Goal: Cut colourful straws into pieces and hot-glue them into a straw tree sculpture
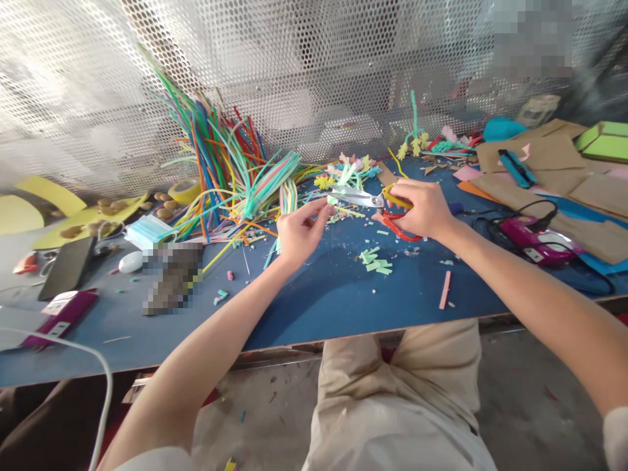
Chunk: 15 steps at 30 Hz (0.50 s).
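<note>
My right hand (424, 206) grips scissors (360, 197) with one yellow and one red handle. Their metal blades point left, toward my left hand (304, 232). The fingertips of my left hand are pinched on a small pale green piece (332, 199) near the blade tips. On the blue table below the scissors lies a little pile of pale green cut pieces (376, 260). Behind the blades is a cluster of fuzzy coloured pieces (350, 171) in pink, yellow and green.
Coloured fuzzy stems (210, 170) heap at the back left. A face mask (148, 231), a white mouse (130, 262) and a dark phone (67, 267) lie left. Brown cardboard (534, 160) and a magenta device with cables (537, 241) are at the right. Perforated metal (275, 78) stands behind.
</note>
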### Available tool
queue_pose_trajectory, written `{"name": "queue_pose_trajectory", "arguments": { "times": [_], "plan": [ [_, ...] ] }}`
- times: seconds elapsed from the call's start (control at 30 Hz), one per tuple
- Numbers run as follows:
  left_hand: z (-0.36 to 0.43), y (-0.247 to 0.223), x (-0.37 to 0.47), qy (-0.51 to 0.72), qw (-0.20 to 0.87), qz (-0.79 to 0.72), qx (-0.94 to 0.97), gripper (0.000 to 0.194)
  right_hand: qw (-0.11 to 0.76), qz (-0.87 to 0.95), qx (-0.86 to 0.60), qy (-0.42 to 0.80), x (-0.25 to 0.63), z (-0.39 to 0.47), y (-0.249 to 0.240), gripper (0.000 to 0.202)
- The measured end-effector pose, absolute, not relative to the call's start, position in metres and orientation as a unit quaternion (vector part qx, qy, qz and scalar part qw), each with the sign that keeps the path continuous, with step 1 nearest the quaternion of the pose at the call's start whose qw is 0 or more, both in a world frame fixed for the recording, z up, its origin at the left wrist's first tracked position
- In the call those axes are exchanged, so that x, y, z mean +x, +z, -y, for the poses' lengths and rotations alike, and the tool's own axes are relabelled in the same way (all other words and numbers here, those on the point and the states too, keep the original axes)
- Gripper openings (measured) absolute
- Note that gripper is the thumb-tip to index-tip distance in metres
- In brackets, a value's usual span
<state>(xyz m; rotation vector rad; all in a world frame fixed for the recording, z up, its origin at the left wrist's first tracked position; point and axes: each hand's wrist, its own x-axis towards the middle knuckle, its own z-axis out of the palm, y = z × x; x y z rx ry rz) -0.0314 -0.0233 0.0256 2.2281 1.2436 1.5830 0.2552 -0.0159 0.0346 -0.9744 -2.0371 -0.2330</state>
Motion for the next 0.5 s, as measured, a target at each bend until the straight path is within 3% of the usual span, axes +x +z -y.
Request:
{"name": "queue_pose_trajectory", "arguments": {
  "times": [0.13,0.5],
  "plan": [
    [0.0235,0.025,-0.0308,0.524,0.062,-0.413,0.743,0.032,0.414,0.815,-0.394,-0.094,0.2551,0.02,0.0363,0.036],
    [0.0204,0.0291,-0.0372,0.536,-0.042,-0.399,0.743,0.027,0.481,0.776,-0.402,-0.062,0.2608,0.0173,0.0359,0.046]
  ]
}}
